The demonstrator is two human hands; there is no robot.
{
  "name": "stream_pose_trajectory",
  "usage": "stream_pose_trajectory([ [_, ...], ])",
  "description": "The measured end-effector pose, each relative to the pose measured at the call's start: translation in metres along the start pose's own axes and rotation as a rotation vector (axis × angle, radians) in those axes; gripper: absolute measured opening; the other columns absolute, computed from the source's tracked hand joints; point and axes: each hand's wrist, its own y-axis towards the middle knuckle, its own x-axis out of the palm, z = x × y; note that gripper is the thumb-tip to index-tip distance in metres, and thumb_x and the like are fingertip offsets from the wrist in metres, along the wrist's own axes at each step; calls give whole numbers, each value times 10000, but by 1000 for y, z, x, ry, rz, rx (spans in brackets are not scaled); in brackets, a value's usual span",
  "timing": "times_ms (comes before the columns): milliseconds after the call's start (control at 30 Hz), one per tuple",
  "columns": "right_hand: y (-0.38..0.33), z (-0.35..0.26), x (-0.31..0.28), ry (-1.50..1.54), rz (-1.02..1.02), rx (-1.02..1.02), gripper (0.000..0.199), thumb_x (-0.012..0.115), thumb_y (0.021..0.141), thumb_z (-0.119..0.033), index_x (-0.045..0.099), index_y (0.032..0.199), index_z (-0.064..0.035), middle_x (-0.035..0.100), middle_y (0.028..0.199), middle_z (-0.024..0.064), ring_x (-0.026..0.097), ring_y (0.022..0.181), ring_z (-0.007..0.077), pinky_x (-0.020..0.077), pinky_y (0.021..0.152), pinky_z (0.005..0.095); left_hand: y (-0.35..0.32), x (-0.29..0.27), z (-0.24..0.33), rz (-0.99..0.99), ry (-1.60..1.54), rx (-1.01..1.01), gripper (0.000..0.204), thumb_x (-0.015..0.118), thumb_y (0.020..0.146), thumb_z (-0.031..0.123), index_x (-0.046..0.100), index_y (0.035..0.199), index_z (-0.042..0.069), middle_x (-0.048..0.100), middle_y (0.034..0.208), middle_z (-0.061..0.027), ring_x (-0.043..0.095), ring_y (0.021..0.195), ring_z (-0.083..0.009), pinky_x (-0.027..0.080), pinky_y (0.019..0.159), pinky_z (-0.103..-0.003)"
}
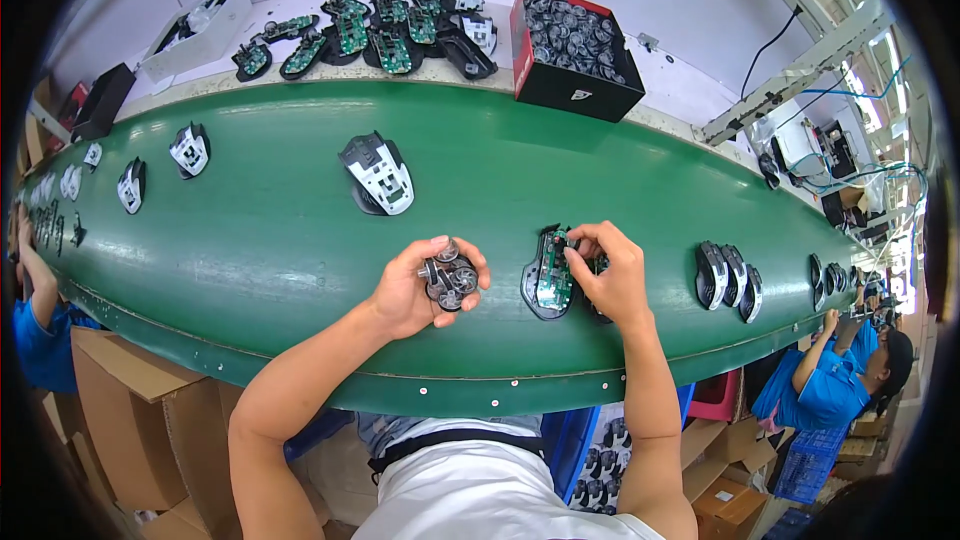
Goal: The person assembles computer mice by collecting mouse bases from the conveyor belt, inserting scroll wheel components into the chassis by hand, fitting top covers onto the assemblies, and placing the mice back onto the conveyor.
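Note:
Several mouse scroll wheels (452, 280), dark with clear rims, are cupped in the palm of my left hand (412, 285), whose fingers curl round them above the green belt. To the right lies an open mouse base (549, 280) with a green circuit board on it. My right hand (608, 265) is over its right side, thumb and forefinger pinched at the upper part of the board. Whatever sits between those fingertips is too small to make out. Another dark mouse part (600, 314) lies partly hidden under that hand.
A mouse shell (378, 176) lies farther up the green conveyor belt (280, 230); more shells (727, 278) stand at the right. Along the back ledge are a box of scroll wheels (572, 35) and a pile of mouse boards (392, 48). Co-workers (830, 380) sit at both ends.

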Motion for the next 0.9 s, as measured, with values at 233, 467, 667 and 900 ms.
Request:
stream_pose_trajectory([
  [233, 0, -1, 0, -55, -20, 34, 260, 733, 745, 25, 677, 996, -14, 606, 798, 72, 590, 692, 169, 496, 631, 285, -2, -2, 2, -1, 11, 5, 446, 421, 970, 443, 592, 1059, 41, 588, 983, -181, 596, 747, -229, 435, 366, -244],
  [467, -2, -8, 4, -93, 18, 42, 270, 656, 782, 104, 683, 1021, -17, 648, 982, 116, 669, 844, 230, 576, 720, 307, -7, -2, 3, -4, 29, 6, 447, 419, 969, 442, 592, 1055, 39, 593, 975, -184, 598, 734, -230, 439, 363, -247],
  [667, -2, -3, 2, -59, 63, 7, 224, 606, 800, 116, 688, 957, -21, 663, 1066, 114, 685, 861, 262, 559, 683, 340, -7, -3, 4, -30, 4, 7, 440, 396, 985, 416, 607, 1069, 40, 635, 979, -156, 623, 747, -205, 440, 391, -258],
  [900, -1, -7, 4, -147, 49, -39, 252, 576, 780, 142, 712, 909, -25, 671, 1046, 115, 694, 854, 257, 557, 688, 336, -12, -3, 6, -20, 27, 2, 443, 400, 980, 421, 606, 1064, 38, 634, 974, -156, 624, 746, -207, 441, 390, -259],
])
